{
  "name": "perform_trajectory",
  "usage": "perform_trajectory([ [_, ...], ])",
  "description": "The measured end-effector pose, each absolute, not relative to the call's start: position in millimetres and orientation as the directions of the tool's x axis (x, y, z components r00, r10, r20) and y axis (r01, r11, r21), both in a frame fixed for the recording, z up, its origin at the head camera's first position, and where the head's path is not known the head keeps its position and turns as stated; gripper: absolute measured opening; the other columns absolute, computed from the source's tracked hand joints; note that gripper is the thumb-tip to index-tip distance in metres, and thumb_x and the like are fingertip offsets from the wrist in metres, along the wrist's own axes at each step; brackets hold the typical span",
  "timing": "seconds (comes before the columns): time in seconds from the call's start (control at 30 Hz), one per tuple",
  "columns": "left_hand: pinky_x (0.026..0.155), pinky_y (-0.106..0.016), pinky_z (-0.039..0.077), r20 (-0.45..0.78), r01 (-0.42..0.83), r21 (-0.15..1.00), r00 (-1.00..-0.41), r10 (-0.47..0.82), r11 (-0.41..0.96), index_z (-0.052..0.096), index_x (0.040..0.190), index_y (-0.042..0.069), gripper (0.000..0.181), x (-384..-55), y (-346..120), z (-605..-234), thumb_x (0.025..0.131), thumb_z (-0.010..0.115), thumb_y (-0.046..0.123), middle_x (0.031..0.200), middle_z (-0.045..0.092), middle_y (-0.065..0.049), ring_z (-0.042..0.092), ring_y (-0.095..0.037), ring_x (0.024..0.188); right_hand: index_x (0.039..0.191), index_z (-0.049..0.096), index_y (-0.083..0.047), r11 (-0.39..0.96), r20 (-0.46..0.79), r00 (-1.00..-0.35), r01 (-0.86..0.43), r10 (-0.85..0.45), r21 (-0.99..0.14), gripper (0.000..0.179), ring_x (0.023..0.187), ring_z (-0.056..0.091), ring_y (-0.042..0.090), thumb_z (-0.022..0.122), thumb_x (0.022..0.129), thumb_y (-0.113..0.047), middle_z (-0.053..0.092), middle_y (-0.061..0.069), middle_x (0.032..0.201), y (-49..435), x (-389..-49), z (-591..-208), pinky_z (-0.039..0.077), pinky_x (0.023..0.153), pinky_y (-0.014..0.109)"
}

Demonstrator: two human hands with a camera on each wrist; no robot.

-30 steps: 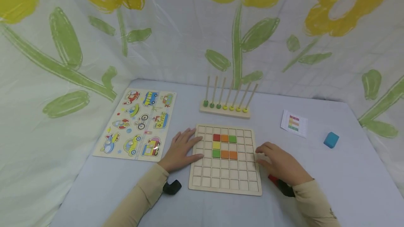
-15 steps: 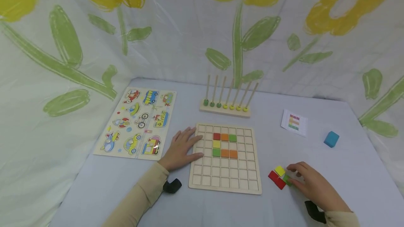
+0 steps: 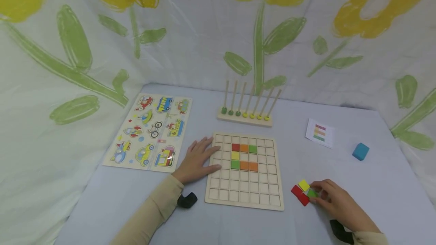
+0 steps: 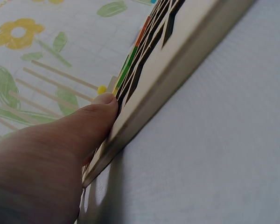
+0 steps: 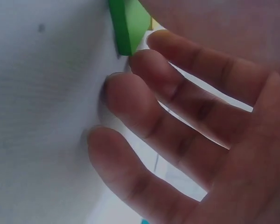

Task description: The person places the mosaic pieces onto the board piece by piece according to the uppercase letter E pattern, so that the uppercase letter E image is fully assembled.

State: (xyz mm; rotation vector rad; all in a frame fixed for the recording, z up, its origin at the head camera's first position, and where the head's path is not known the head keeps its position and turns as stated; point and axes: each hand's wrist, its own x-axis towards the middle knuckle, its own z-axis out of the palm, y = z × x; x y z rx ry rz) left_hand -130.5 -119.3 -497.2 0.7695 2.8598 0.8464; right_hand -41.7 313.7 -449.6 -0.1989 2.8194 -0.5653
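My left hand (image 3: 195, 163) rests spread on the left edge of a wooden grid board (image 3: 243, 196); in the left wrist view its thumb (image 4: 100, 109) presses the board's edge. Set in the grid are a red tile (image 3: 235, 147), a yellow tile (image 3: 235, 155), and several orange and green ones. To the right of the board, my right hand (image 3: 337, 201) has thumb and index finger at opposite sides of a green tile (image 3: 312, 193), pinching it at table level. Touching or close beside it lie a yellow tile (image 3: 304, 185) and two red tiles (image 3: 299, 195). The thumb partly covers the green tile in the right wrist view.
A picture puzzle board (image 3: 146, 133) lies at the left. Behind the grid stands a wooden peg rack (image 3: 245, 118) with green and yellow beads. A printed pattern card (image 3: 320, 133) and a blue block (image 3: 360, 151) are at the right. A flowered cloth hangs behind.
My right hand has gone from the board's right edge to the loose tiles, and its fingers have closed in on the green one. My left hand stays put.
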Motion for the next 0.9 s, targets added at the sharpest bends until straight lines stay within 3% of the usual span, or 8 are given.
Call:
perform_trajectory([
  [0.6, 0.119, -0.050, 0.005, 0.088, 0.442, 0.534, -0.877, 0.473, 0.720, 0.044, 0.144, 0.021, 0.065, -130, -118, -499, 0.089, 0.057, 0.054, 0.157, 0.026, -0.008, 0.014, -0.028, 0.147, 0.109, 0.065, -0.007, 0.934, -0.227, -0.952, -0.119, -0.204, -0.336, 0.038, 0.080, 0.052, 0.012, 0.080, 0.075, -0.016, 0.060, 0.001, 0.100, 312, -49, -449, 0.054, 0.065, 0.021],
  [0.9, 0.119, -0.049, 0.006, 0.099, 0.447, 0.533, -0.876, 0.471, 0.719, 0.044, 0.144, 0.021, 0.065, -129, -119, -499, 0.090, 0.057, 0.054, 0.158, 0.025, -0.008, 0.015, -0.028, 0.147, 0.117, 0.056, -0.001, 0.947, -0.278, -0.949, -0.058, -0.151, -0.315, 0.045, 0.078, 0.052, 0.013, 0.077, 0.079, -0.011, 0.059, 0.005, 0.099, 310, -47, -434, 0.053, 0.060, 0.022],
])
